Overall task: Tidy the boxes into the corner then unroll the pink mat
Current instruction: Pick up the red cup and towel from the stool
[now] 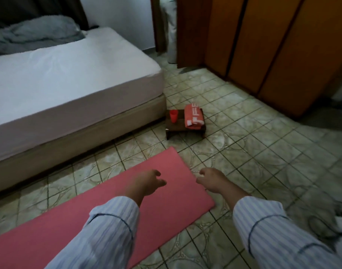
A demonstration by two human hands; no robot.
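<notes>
The pink mat lies unrolled and flat on the tiled floor, running from the lower left up to its far end near the middle. My left hand hovers over the mat's far part with loosely curled fingers and holds nothing. My right hand hangs just past the mat's right edge above the tiles, fingers half curled, also empty. Both arms wear striped blue-white sleeves. No boxes are in view.
A bed with a white mattress and a grey blanket fills the left. A small dark stool at the bed's corner carries a red cup and a folded red cloth. Wooden wardrobe doors stand at the right.
</notes>
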